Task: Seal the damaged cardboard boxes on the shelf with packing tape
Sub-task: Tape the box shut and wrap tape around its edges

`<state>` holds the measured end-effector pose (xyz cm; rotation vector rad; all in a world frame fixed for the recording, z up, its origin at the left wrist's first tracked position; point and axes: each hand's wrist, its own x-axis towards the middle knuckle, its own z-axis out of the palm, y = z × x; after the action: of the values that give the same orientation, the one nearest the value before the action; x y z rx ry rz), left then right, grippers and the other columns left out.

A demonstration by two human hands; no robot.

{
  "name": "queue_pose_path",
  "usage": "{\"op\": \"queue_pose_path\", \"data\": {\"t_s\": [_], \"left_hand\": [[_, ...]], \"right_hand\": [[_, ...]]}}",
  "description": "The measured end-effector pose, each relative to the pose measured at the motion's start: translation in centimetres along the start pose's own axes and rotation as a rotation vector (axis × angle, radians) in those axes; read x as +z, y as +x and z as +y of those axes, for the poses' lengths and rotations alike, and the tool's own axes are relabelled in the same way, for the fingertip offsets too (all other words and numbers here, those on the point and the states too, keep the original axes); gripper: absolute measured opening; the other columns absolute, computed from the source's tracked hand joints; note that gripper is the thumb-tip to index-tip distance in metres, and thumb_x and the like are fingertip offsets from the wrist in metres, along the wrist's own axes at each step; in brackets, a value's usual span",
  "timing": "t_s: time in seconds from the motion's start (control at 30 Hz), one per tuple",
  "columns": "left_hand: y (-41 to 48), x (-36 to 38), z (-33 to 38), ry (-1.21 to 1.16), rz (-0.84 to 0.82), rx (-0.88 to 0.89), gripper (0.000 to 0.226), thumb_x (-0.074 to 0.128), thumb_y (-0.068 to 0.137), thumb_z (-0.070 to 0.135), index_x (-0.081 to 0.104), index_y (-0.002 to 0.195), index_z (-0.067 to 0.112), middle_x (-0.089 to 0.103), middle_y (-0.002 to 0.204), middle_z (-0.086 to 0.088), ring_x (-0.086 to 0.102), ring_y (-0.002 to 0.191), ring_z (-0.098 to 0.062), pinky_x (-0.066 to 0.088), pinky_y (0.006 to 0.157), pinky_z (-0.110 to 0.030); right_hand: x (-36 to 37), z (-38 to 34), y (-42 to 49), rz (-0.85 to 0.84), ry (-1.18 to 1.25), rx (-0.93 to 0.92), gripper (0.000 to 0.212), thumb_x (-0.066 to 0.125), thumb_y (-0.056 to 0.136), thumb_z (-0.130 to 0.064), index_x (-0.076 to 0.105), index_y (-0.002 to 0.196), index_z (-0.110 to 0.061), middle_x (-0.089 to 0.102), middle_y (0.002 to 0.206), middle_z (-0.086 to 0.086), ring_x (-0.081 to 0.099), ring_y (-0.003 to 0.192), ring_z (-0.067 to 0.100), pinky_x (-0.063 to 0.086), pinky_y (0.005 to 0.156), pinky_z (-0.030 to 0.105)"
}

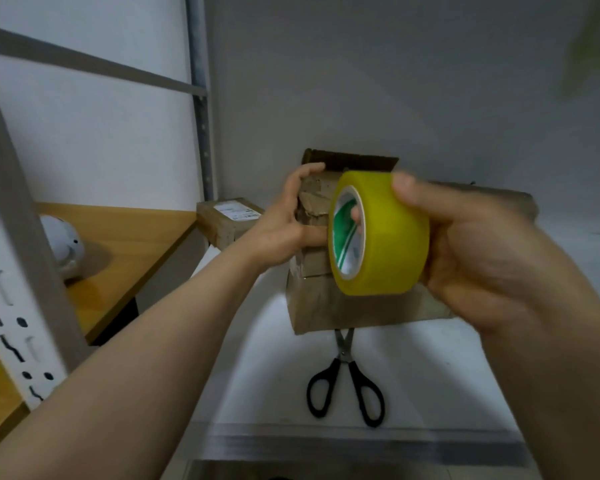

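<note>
We seem to be starting a strip: our right hand (482,258) grips the yellow tape roll (392,230) just near of the torn cardboard box (319,303) on the shelf (257,358), our left hand (284,223) clasps the box's left edge, and next we must free the tape's end.

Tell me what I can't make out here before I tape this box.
Head view:
- Free end on the tape roll: lost in blur.
- Front of the cardboard box: mostly behind the roll and left hand.
- Tips of the scissors: under the box.
- Label on the small box: too small to read.
</note>
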<state>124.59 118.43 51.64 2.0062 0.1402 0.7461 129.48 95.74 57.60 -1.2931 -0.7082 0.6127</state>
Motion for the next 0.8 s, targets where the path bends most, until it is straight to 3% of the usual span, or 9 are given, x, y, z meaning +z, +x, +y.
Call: {"op": "queue_pose_path", "data": {"t_s": [0.1,0.23,0.4,0.53,0.6,0.67,0.73,0.8], "left_hand": [[0.3,0.1,0.0,0.006,0.002,-0.009,0.08,0.084,0.062,0.041,0.045,0.13,0.054,0.057,0.132,-0.006,0.061,0.119,-0.028,0.053,0.099,-0.054],[0.7,0.2,0.2,0.039,0.027,-0.044,0.058,0.082,0.059,0.05,0.062,0.114,0.047,0.053,0.129,-0.011,0.062,0.111,-0.033,0.057,0.091,-0.057],[0.3,0.8,0.3,-0.086,0.147,-0.048,0.047,0.088,0.061,0.032,0.071,0.104,0.036,0.052,0.132,-0.011,0.063,0.114,-0.031,0.057,0.093,-0.054],[0.5,1.1,0.4,-0.075,0.172,-0.06,0.048,0.089,0.056,0.035,0.074,0.101,0.04,0.051,0.137,-0.001,0.056,0.126,-0.028,0.05,0.103,-0.055],[0.5,1.1,0.4,-0.086,0.179,-0.079,0.049,0.089,0.057,0.034,0.074,0.102,0.042,0.051,0.139,-0.002,0.057,0.126,-0.029,0.051,0.102,-0.055],[0.5,0.8,0.7,-0.09,0.159,-0.098,0.043,0.086,0.068,0.019,0.073,0.103,0.041,0.054,0.134,-0.004,0.06,0.12,-0.029,0.054,0.097,-0.056],[0.4,0.4,1.1,-0.085,0.095,-0.113,0.041,0.079,0.079,0.008,0.07,0.108,0.035,0.056,0.129,-0.007,0.063,0.114,-0.032,0.055,0.094,-0.058],[0.3,0.0,1.2,-0.102,0.026,-0.133,0.044,0.074,0.081,0.006,0.066,0.118,0.029,0.058,0.128,-0.013,0.064,0.113,-0.036,0.055,0.095,-0.058]], "right_hand": [[-0.6,2.8,-0.7,-0.012,0.016,0.007,0.051,0.066,0.071,-0.036,0.071,0.113,-0.007,0.077,0.103,0.015,0.074,0.095,0.034,0.059,0.081,0.048],[-0.3,7.0,-0.7,-0.041,0.13,-0.008,0.044,0.063,0.077,-0.032,0.071,0.111,-0.005,0.076,0.103,0.017,0.073,0.097,0.033,0.06,0.082,0.042],[0.5,10.2,0.3,-0.045,0.162,-0.02,0.04,0.063,0.082,-0.033,0.071,0.114,-0.01,0.075,0.109,0.015,0.072,0.096,0.025,0.059,0.081,0.034],[1.0,10.1,0.5,-0.079,0.068,0.03,0.035,0.066,0.091,-0.02,0.061,0.124,-0.008,0.077,0.099,0.007,0.073,0.081,0.012,0.058,0.066,0.024],[0.6,8.9,1.0,0.068,-0.226,-0.107,0.036,0.068,0.094,-0.028,0.053,0.126,-0.017,0.07,0.104,-0.004,0.071,0.088,0.007,0.055,0.066,0.023],[-0.2,6.5,2.3,0.265,-0.722,-0.438,0.037,0.063,0.094,-0.043,0.05,0.126,-0.03,0.055,0.12,-0.012,0.056,0.113,0.009,0.047,0.086,0.028],[-0.1,4.1,4.4,0.219,-0.976,-0.64,0.034,0.058,0.097,-0.043,0.054,0.129,-0.03,0.052,0.128,-0.008,0.045,0.124,0.015,0.038,0.095,0.031],[0.4,3.0,7.3,0.131,-1.125,-0.632,0.035,0.059,0.097,-0.041,0.059,0.129,-0.026,0.056,0.13,-0.001,0.045,0.125,0.022,0.04,0.099,0.036]]}}
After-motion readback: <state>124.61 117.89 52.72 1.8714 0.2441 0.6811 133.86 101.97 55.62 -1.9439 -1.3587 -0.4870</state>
